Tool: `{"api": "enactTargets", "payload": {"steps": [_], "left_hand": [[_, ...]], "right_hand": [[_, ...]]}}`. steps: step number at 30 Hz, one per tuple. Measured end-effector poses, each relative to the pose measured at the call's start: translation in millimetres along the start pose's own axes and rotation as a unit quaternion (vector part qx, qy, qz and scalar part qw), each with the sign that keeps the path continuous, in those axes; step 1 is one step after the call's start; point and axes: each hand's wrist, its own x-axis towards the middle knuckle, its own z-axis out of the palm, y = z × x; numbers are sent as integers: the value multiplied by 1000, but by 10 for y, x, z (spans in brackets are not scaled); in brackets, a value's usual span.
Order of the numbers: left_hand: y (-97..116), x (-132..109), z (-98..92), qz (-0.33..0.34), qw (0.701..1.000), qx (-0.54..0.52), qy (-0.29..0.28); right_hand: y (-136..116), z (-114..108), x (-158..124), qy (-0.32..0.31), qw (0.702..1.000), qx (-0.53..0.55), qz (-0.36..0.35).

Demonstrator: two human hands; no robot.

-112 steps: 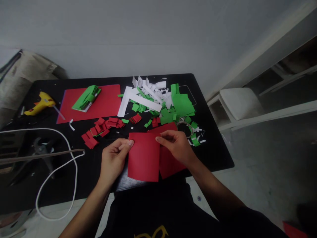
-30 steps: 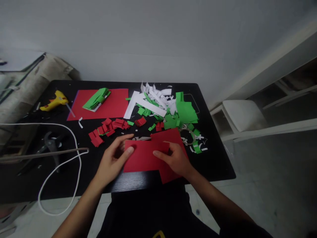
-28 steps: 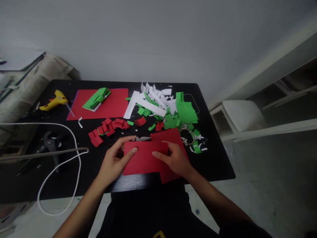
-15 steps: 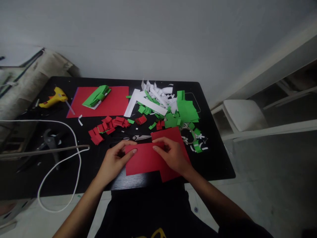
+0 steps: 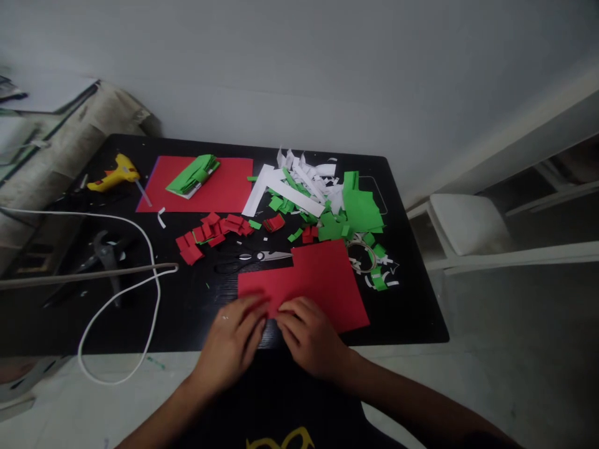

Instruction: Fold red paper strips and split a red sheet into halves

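Observation:
Red paper (image 5: 327, 280) lies near the front edge of the black table, a smaller red piece overlapping a larger one. My left hand (image 5: 231, 340) is closed at the lower left edge of the smaller piece, fingers bent over it. Beside it, my right hand (image 5: 309, 337) pinches the same near edge, its fingertips a little right of the left ones. Scissors (image 5: 264, 256) lie just behind the paper, blades pointing right. Small folded red pieces (image 5: 213, 231) are heaped to the left of the scissors.
White strips (image 5: 299, 190) and green paper (image 5: 362, 212) are piled at the back. A green bundle (image 5: 194, 174) rests on a red sheet (image 5: 224, 193). At left are a yellow glue gun (image 5: 119, 173), pliers (image 5: 107, 255) and a white cable (image 5: 152, 312). A ring (image 5: 361, 257) lies right.
Both hands have moved from the far edge of the smaller red piece to its near edge. More of the larger red sheet shows. The view has shifted slightly.

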Motion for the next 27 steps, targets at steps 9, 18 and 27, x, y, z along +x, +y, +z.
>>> {"api": "enactTargets", "payload": {"steps": [9,18,27], "left_hand": [[6,-319,335,84,994,70,15],[-14,-398,379,85,991,106,-15],[-7,-415,420,61,993,94,-27]], "right_hand": [[9,126,-127,-42,994,-87,-44],[117,25,-314,-20,987,-149,-49],[159,-229,-350,-39,988,-147,9]]}}
